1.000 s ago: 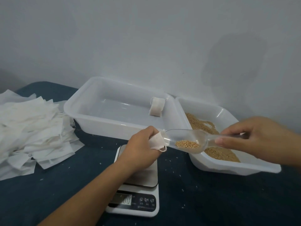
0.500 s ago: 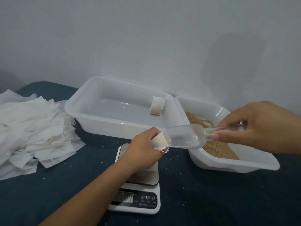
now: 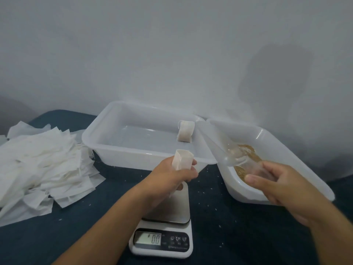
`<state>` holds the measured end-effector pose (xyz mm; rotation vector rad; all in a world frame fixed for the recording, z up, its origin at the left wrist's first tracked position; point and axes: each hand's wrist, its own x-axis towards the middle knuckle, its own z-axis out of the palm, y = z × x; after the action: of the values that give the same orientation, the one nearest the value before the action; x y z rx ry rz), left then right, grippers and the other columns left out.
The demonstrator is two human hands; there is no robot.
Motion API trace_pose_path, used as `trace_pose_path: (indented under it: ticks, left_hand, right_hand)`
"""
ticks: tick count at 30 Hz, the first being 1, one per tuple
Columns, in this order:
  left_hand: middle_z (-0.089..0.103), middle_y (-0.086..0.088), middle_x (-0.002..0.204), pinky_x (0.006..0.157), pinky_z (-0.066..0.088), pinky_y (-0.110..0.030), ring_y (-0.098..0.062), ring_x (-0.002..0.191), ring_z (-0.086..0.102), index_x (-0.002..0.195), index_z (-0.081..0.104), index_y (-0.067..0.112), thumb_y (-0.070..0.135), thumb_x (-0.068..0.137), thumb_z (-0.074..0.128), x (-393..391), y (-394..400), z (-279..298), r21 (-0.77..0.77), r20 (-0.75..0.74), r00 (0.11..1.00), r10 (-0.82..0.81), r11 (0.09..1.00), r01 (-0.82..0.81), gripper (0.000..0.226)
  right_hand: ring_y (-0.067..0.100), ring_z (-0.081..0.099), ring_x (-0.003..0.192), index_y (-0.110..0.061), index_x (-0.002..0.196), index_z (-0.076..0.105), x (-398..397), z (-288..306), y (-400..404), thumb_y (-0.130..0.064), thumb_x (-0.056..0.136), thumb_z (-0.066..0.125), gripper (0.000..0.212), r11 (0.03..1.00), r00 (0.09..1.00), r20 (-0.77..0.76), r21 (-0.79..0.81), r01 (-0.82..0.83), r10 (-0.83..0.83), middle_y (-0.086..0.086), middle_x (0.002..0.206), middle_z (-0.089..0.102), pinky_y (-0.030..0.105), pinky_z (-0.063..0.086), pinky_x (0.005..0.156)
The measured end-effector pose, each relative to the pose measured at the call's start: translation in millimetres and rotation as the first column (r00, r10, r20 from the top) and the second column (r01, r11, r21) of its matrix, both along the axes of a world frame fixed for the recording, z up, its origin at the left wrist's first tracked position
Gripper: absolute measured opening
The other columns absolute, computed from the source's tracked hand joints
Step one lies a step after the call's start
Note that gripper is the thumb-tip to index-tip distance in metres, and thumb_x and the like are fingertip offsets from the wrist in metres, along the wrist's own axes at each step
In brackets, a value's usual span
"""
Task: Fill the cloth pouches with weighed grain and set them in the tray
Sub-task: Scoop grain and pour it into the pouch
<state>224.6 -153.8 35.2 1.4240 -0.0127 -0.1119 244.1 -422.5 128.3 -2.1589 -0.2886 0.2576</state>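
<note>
A loose heap of white cloth pouches [image 3: 40, 169] lies at the left of the dark blue table [image 3: 219, 217]. The left hand [image 3: 172, 178] pinches a small white cloth pouch [image 3: 181, 159] upright, mouth up, above the silver-topped white kitchen scale [image 3: 164, 234], which reads zero. Soft and light, it seems best held near the mouth. Behind, the clear plastic tray [image 3: 99, 134] holds one filled pouch [image 3: 185, 133]. The right hand [image 3: 277, 186], fingers loosely curled, appears to hold the clear plastic scoop [image 3: 219, 150] over the grain tub [image 3: 286, 150].

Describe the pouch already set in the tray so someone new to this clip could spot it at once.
Find the two clear plastic trays against the wall; take the left tray, which holds no grain. The filled pouch lies alone at its far right end. Unlike the pouch gripped upright in the left hand, or the flat empty pouches heaped on the left, it is plump and untouched.
</note>
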Motion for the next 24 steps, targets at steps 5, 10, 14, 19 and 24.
trace_pose_path:
  ticks: [5, 10, 14, 19, 24]
  left_hand:
    - [0.069, 0.003, 0.095, 0.069, 0.048, -0.024, -0.007, 0.084, 0.063, 0.094, 0.079, 0.033, 0.03, 0.068, 0.081, -8, 9, 0, -0.14, -0.042, 0.96, -0.278, 0.953, 0.27, 0.027]
    - [0.067, -0.002, 0.101, 0.072, 0.049, -0.024, -0.015, 0.093, 0.064, 0.109, 0.074, 0.024, 0.017, 0.082, 0.072, -17, 14, -4, -0.267, -0.022, 0.884, -0.468, 0.854, 0.446, 0.028]
    - [0.069, -0.003, 0.115, 0.091, 0.052, -0.033, -0.019, 0.11, 0.064, 0.119, 0.073, 0.02, 0.021, 0.088, 0.067, -21, 27, -6, -0.227, 0.012, 0.878, -0.478, 0.854, 0.468, 0.032]
    - [0.071, -0.012, 0.123, 0.105, 0.05, -0.043, -0.027, 0.117, 0.066, 0.126, 0.069, 0.016, 0.018, 0.091, 0.07, -29, 49, -15, 0.088, 0.155, 0.984, -0.084, 0.994, 0.071, 0.035]
    - [0.071, 0.001, 0.081, 0.078, 0.052, -0.028, -0.011, 0.078, 0.064, 0.093, 0.078, 0.02, 0.017, 0.097, 0.072, -30, 50, -26, 0.259, 0.295, 0.95, 0.097, 0.949, -0.177, 0.008]
  right_hand:
    - [0.006, 0.051, 0.051, -0.029, 0.104, 0.074, 7, -38, 50, -0.044, 0.072, 0.089, 0.038, 0.971, 0.99, 0.015, 0.191, -0.141, 0.141, -0.016, 0.098, 0.077, 0.019, 0.044, 0.048]
    - [0.015, 0.061, 0.057, -0.015, 0.1, 0.07, 13, -52, 91, -0.023, 0.082, 0.086, 0.025, 0.924, 0.962, 0.078, 0.265, -0.275, 0.263, 0.0, 0.093, 0.078, 0.021, 0.046, 0.048]
    - [0.018, 0.057, 0.05, -0.003, 0.088, 0.058, 13, -60, 105, -0.011, 0.084, 0.085, 0.028, 0.875, 0.952, 0.116, 0.376, -0.305, 0.282, 0.017, 0.07, 0.066, 0.023, 0.047, 0.047]
    - [0.007, 0.053, 0.051, -0.021, 0.074, 0.059, 14, -68, 109, -0.025, 0.075, 0.087, 0.028, 0.865, 0.956, 0.177, 0.411, -0.289, 0.235, -0.002, 0.072, 0.071, 0.019, 0.045, 0.047]
    - [0.007, 0.053, 0.051, -0.022, 0.072, 0.058, 14, -83, 112, -0.037, 0.068, 0.088, 0.034, 0.868, 0.967, 0.146, 0.428, -0.252, 0.209, -0.001, 0.071, 0.07, 0.02, 0.045, 0.047]
